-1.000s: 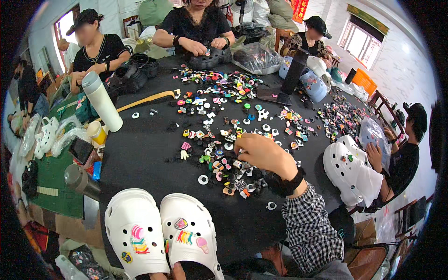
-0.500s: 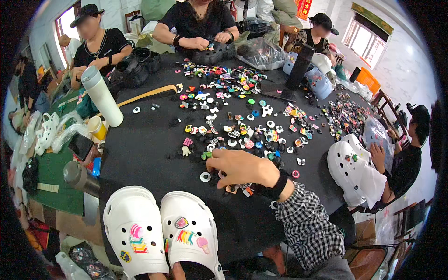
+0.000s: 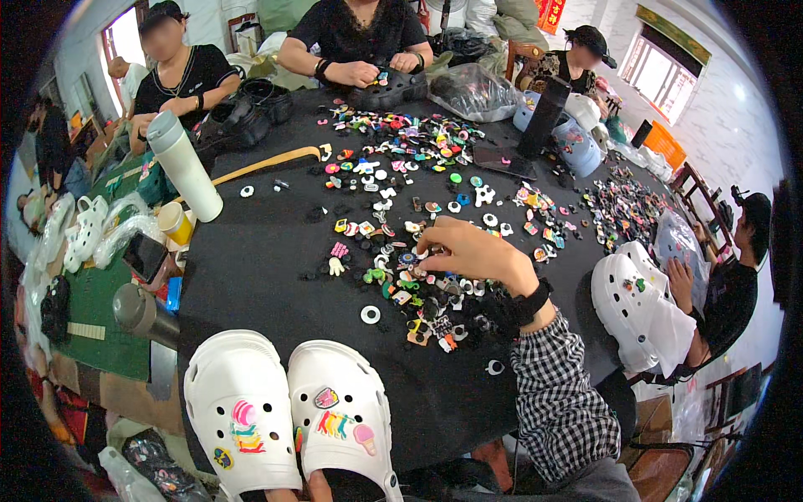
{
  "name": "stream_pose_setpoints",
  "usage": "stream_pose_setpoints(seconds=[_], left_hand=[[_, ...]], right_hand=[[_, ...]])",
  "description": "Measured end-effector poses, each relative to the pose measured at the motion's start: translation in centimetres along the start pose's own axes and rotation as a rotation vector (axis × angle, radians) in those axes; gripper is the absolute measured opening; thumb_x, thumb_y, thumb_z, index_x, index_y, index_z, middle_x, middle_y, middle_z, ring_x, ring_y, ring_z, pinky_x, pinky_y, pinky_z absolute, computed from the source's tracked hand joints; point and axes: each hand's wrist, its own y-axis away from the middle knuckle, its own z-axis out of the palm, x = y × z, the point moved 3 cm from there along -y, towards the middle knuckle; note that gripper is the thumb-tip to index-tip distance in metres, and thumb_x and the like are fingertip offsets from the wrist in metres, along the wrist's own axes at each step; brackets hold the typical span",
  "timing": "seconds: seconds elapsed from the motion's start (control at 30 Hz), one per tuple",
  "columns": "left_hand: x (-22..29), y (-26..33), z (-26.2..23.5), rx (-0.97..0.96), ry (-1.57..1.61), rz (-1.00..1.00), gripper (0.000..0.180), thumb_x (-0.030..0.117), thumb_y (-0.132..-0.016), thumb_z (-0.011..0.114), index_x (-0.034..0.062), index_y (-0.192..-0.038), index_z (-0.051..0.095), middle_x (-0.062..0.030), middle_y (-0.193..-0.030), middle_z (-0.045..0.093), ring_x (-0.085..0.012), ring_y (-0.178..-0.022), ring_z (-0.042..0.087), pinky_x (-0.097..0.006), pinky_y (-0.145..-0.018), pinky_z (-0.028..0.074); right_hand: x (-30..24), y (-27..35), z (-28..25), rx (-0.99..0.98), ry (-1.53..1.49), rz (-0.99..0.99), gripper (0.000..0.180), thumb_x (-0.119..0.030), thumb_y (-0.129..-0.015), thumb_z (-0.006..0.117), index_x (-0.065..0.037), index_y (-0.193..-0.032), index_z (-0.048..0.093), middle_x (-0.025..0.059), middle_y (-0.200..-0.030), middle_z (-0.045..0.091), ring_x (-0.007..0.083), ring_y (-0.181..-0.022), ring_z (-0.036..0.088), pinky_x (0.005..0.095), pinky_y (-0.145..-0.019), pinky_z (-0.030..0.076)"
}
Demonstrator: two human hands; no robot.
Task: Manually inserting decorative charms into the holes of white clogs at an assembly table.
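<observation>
A pair of white clogs with colourful charms stands side by side at the near edge, the left clog (image 3: 242, 402) and the right clog (image 3: 343, 410). Skin of my left hand (image 3: 316, 487) shows at their lower ends, gripping the pair; most of that hand is hidden. Over the middle of the black table, my right hand (image 3: 481, 255) has its thumb and fingers pinched together at a pile of shoe charms (image 3: 427, 301). A round blue charm (image 3: 407, 259) lies right at its fingertips. Whether anything is between them is too small to make out.
More charms (image 3: 401, 134) spread toward the far side and right. At left stand a pale green bottle (image 3: 188, 171), a yellow cup (image 3: 174, 224) and a grey bottle (image 3: 142, 314). A co-worker holds white clogs (image 3: 640, 309) at right. Black clogs (image 3: 389, 90) are with another person opposite.
My right hand has moved farther away and to the right, from the pile's near edge to its middle, uncovering charms there. The white clogs have barely moved.
</observation>
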Motion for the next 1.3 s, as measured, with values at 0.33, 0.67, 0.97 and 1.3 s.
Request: stream_pose_setpoints(seconds=[0.33,0.67,0.97,1.3], left_hand=[[0.1,-0.2,0.0,0.015,0.026,-0.003,0.027,0.013,-0.09,0.061,-0.0131,-0.097,0.059,-0.0239,-0.082,0.063,-0.0348,-0.069,0.057,-0.041,-0.067,0.044],[0.2,-0.1,-0.1,-0.041,0.032,-0.103,0.031,0.017,-0.09,0.061,-0.0118,-0.102,0.06,-0.0253,-0.086,0.064,-0.0376,-0.072,0.058,-0.042,-0.069,0.044],[0.1,0.3,0.0,-0.055,-0.013,-0.096,0.033,0.016,-0.091,0.059,-0.0101,-0.112,0.059,-0.0262,-0.103,0.063,-0.041,-0.089,0.058,-0.044,-0.08,0.043],[0.3,0.0,0.0,-0.007,0.015,0.003,0.028,0.013,-0.091,0.059,-0.0119,-0.102,0.06,-0.0264,-0.089,0.065,-0.0413,-0.077,0.059,-0.042,-0.072,0.044]], right_hand=[[-3.7,0.3,2.2,-0.152,0.111,-0.062,0.02,-0.019,-0.075,0.069,-0.004,-0.088,0.064,0.0131,-0.092,0.06,0.0323,-0.091,0.061,0.0425,-0.077,0.05],[-3.6,0.4,2.3,-0.168,0.104,-0.08,0.023,-0.016,-0.073,0.072,-0.008,-0.093,0.064,0.0114,-0.096,0.061,0.0321,-0.093,0.061,0.0412,-0.08,0.05],[-2.6,1.1,-0.7,-0.033,-0.013,-0.177,0.013,-0.01,-0.076,0.062,-0.002,-0.085,0.06,0.0131,-0.087,0.06,0.0326,-0.084,0.06,0.0408,-0.075,0.048],[-2.5,0.6,-0.2,0.084,0.043,-0.087,0.013,-0.01,-0.075,0.061,-0.001,-0.084,0.06,0.0156,-0.084,0.063,0.0335,-0.081,0.063,0.0413,-0.071,0.05]])
